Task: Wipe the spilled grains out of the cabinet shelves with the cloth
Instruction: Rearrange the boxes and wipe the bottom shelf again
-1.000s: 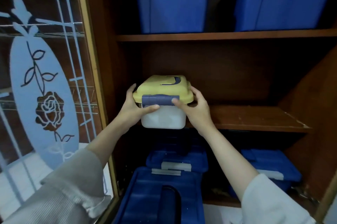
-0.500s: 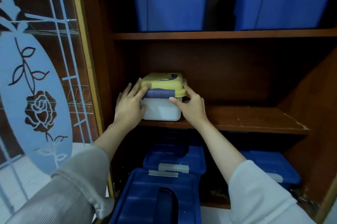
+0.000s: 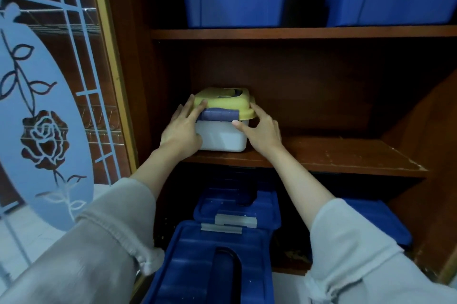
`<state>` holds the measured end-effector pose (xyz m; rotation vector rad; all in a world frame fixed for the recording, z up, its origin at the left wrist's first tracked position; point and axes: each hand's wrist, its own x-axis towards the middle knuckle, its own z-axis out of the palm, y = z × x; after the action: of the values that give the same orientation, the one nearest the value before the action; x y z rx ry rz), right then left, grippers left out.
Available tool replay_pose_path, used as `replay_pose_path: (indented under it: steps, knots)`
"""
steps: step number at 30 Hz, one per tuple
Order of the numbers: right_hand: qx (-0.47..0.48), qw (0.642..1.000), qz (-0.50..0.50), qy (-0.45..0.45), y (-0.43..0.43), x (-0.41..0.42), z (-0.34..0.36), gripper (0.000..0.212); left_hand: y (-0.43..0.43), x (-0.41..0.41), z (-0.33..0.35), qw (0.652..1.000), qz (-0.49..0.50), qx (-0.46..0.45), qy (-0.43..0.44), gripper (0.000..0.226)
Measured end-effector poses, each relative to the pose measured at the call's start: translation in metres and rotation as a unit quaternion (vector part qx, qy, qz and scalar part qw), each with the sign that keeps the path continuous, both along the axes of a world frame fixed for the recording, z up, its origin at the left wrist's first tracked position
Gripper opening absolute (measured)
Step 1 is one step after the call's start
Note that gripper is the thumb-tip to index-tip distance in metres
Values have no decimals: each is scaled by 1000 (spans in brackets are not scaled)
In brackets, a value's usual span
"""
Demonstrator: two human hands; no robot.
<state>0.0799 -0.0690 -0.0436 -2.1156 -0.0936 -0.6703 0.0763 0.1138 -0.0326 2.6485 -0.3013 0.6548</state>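
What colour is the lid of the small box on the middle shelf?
The lid is yellow, clearest in the head view.

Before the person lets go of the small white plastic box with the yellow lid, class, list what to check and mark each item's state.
1. The small white plastic box with yellow lid sits flat on the middle wooden shelf: ok.
2. Both the left hand and the right hand touch the box: ok.
3. The blue front latch is folded down: ok.
4. A wiping cloth is at hand: cannot tell, none in view.
5. The shelf right of the box is free of grains: cannot tell, pale specks along its front edge.
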Motion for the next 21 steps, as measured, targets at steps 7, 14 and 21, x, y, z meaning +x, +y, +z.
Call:
replay_pose_path:
  steps: [7, 14, 21]
  knots:
    - [-31, 996, -48, -76, 10, -63, -28, 68, 11, -48, -58, 997, -25, -66, -13, 78]
    - [-102, 994, -25, 10, 25, -126, -94, 58, 34, -101, -121, 987, -43, -83, 128, 59]
    - [-162, 975, -63, 135, 30, -173, -135, 61, 58, -139, -164, 970, -16, -65, 233, 55]
